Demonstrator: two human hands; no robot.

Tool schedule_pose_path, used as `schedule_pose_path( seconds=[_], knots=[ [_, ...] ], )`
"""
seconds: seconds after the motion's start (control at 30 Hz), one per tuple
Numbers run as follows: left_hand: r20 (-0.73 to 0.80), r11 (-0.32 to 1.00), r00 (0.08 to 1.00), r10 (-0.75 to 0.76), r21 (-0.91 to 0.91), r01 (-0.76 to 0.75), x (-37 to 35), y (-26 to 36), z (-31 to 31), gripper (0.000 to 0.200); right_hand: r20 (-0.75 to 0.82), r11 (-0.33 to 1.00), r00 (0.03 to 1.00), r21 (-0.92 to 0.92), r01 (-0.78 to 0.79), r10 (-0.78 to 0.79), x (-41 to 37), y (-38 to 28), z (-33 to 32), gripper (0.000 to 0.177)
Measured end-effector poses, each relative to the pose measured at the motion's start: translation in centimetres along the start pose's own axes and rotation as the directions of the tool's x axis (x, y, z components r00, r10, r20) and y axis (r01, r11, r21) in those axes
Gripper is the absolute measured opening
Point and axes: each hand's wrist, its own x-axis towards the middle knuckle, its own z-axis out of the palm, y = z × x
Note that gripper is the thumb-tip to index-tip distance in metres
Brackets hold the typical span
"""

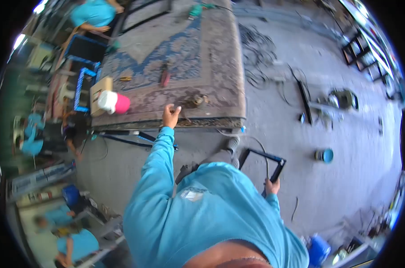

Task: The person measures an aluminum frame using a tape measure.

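Note:
At the near edge of a carpet-covered table (135, 99), my left hand (171, 116) is raised with its fingers apart and nothing in it. Just right of it on the carpet lies a small brownish object (196, 100) that I cannot make out. Farther back lies a red-handled tool (165, 77), with a small yellow item (125, 78) to its left. Down at my right side, my right hand (272, 186) grips one end of a black angular frame (280, 166), which hangs over the grey floor.
A pink and white container (115, 102) stands by a cardboard box (100, 94) at the table's left corner. Coiled cables (258, 53), a blue-topped bucket (324, 155) and a machine (344, 99) are on the floor to the right. Several people in blue shirts are at the left.

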Motion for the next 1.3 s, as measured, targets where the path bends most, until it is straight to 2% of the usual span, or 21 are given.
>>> schedule_pose_path(
  seconds=[0.03, 0.07, 0.1, 0.13, 0.2, 0.3, 0.33, 0.43, 0.47, 0.53, 0.67, 0.8, 0.83, 0.9, 0.93, 0.97, 1.0, 1.07, 1.17, 1.23, 1.3],
  knots=[
    [0.009, 1.000, 1.000, -0.011, 0.009, 0.011, -0.4, -3.1, 1.7, 0.050, 0.039, 0.983, 0.983, -0.027, -0.180, 0.181, -0.3, -1.1, 0.0, 0.046],
    [0.012, 1.000, 1.000, -0.014, 0.005, 0.014, -0.4, -4.9, 3.9, 0.050, -0.050, 0.997, 0.998, -0.071, 0.023, -0.027, 1.8, 5.9, 1.0, 0.041],
    [-0.065, 0.988, 0.998, 0.000, 0.153, 0.009, -1.8, -3.8, 5.3, 0.050, -0.064, 0.995, 0.998, -0.102, 0.022, -0.029, 1.0, 5.0, 0.7, 0.042],
    [-0.147, 0.955, 0.989, 0.029, 0.298, 0.016, -3.0, -1.5, 5.9, 0.051, -0.002, 0.988, 0.989, 0.042, -0.146, 0.146, -0.5, 1.4, 0.2, 0.042],
    [-0.166, 0.900, 0.986, -0.016, 0.426, 0.087, -3.3, 0.6, 6.8, 0.051, -0.082, 0.981, 0.992, -0.165, -0.106, 0.093, -2.0, -5.4, -1.3, 0.041],
    [-0.193, 0.838, 0.980, -0.052, 0.526, 0.148, -2.7, 2.6, 6.8, 0.050, -0.129, 0.990, 0.987, -0.095, -0.105, 0.092, -0.2, -5.0, -3.9, 0.044],
    [-0.208, 0.832, 0.976, -0.062, 0.530, 0.166, -2.4, 2.5, 7.0, 0.049, -0.139, 0.992, 0.987, -0.089, -0.092, 0.079, 0.0, -9.5, -5.1, 0.043],
    [-0.245, 0.802, 0.961, -0.130, 0.544, 0.247, -1.7, 3.0, 7.7, 0.047, -0.190, 0.991, 0.977, -0.107, 0.076, -0.095, 4.0, -13.4, -8.2, 0.034],
    [-0.244, 0.773, 0.958, -0.150, 0.575, 0.267, -1.5, 3.2, 7.9, 0.048, -0.162, 0.998, 0.987, -0.067, -0.005, -0.006, 5.1, -16.4, -9.0, 0.032],
    [-0.254, 0.705, 0.949, -0.188, 0.638, 0.310, -1.1, 3.6, 8.2, 0.049, -0.150, 0.994, 0.988, -0.103, 0.031, -0.047, 7.8, -20.1, -10.5, 0.032],
    [-0.304, 0.772, 0.928, -0.215, 0.529, 0.352, 0.1, 1.4, 8.5, 0.058, -0.104, 0.982, 0.991, -0.181, 0.059, -0.078, 14.3, -27.1, -12.1, 0.038],
    [-0.494, 0.844, 0.846, -0.200, 0.351, 0.405, 0.5, 1.5, 10.3, 0.067, -0.019, 0.963, 0.983, -0.204, 0.175, -0.182, 23.7, -28.9, -13.8, 0.045],
    [-0.453, 0.866, 0.882, -0.129, 0.382, 0.323, -0.8, 3.6, 12.0, 0.066, -0.002, 0.945, 0.987, -0.290, 0.153, -0.160, 26.0, -30.1, -14.3, 0.056],
    [-0.362, 0.877, 0.930, 0.062, 0.464, 0.122, -2.0, 13.1, 16.2, 0.065, 0.082, 0.917, 0.951, -0.251, 0.310, -0.299, 31.7, -27.9, -16.5, 0.063],
    [-0.130, 0.904, 0.977, -0.170, 0.375, 0.207, -2.3, 17.5, 17.3, 0.074, 0.127, 0.892, 0.914, -0.202, 0.404, -0.385, 34.6, -27.4, -17.0, 0.067],
    [-0.218, 0.872, 0.969, -0.120, 0.444, 0.208, -2.6, 12.8, 18.1, 0.091, 0.179, 0.889, 0.900, -0.168, 0.427, -0.398, 36.8, -28.6, -17.4, 0.071],
    [-0.271, 0.722, 0.947, -0.170, 0.620, 0.307, -2.4, 13.0, 18.9, 0.106, 0.225, 0.875, 0.873, -0.129, 0.466, -0.432, 38.7, -29.5, -18.2, 0.075],
    [-0.312, 0.809, 0.922, -0.231, 0.464, 0.360, -1.8, 14.7, 19.2, 0.097, 0.296, 0.829, 0.851, -0.240, 0.505, -0.433, 42.6, -31.4, -19.1, 0.075],
    [-0.308, 0.706, 0.801, -0.513, 0.379, 0.598, -1.5, 17.3, 20.0, 0.113, 0.440, 0.668, 0.753, -0.365, 0.648, -0.489, 45.4, -37.3, -19.1, 0.075],
    [-0.351, 0.744, 0.832, -0.430, 0.383, 0.547, -1.6, 15.8, 20.4, 0.111, 0.535, 0.631, 0.717, -0.379, 0.677, -0.447, 46.8, -40.6, -18.3, 0.073],
    [-0.355, 0.753, 0.837, -0.417, 0.381, 0.537, -1.7, 14.9, 20.5, 0.111, 0.574, 0.573, 0.673, -0.383, 0.724, -0.467, 47.5, -43.0, -17.1, 0.054]
  ],
)
